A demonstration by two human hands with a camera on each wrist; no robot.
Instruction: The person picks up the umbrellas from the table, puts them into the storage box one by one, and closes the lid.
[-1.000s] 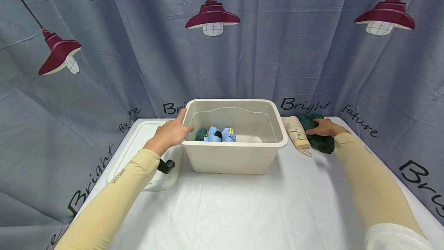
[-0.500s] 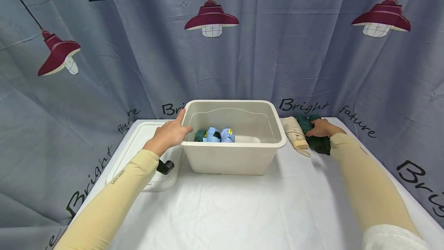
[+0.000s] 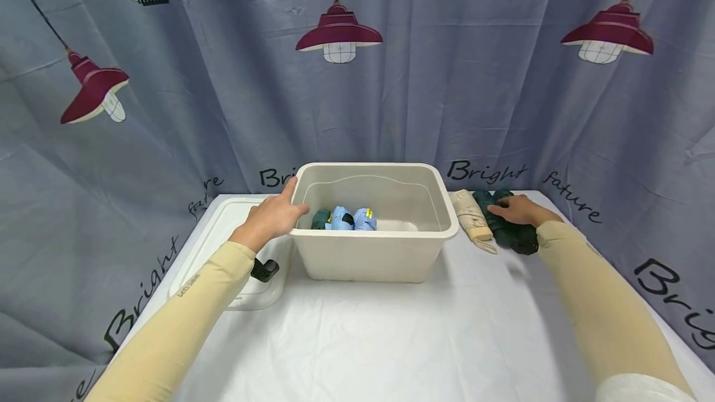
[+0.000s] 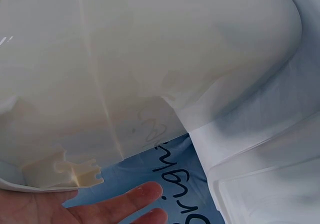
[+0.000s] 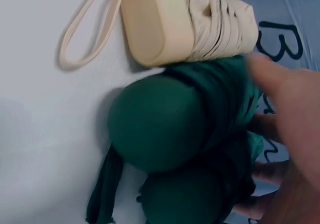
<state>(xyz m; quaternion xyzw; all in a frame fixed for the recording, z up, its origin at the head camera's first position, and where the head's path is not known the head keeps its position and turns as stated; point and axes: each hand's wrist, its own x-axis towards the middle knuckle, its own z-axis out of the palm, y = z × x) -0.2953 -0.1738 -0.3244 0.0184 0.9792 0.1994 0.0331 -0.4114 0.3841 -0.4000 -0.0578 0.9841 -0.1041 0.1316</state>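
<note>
In the head view my left hand (image 3: 272, 218) rests on the left rim of a cream plastic bin (image 3: 368, 256), its thumb over the edge. The left wrist view shows that hand's fingers (image 4: 125, 199) straight beside the bin's outer wall. Inside the bin lie a dark green bundle (image 3: 321, 219) and two light blue folded umbrellas (image 3: 341, 219). At the far right my right hand (image 3: 521, 211) rests on two dark green folded umbrellas. Its fingers touch the lower green umbrella (image 5: 182, 196), with the thumb spread over the upper green umbrella (image 5: 155, 121).
A beige folded umbrella (image 3: 471, 214) with a wrist loop lies between the bin and the green umbrellas. A white lid (image 3: 229, 228) lies flat left of the bin. Grey-blue curtain (image 3: 469, 98) hangs behind the white-covered table (image 3: 385, 340).
My right hand has shifted slightly over the green umbrellas, which now show more of their length. My left hand stays on the bin's rim. The head view has tilted up a little.
</note>
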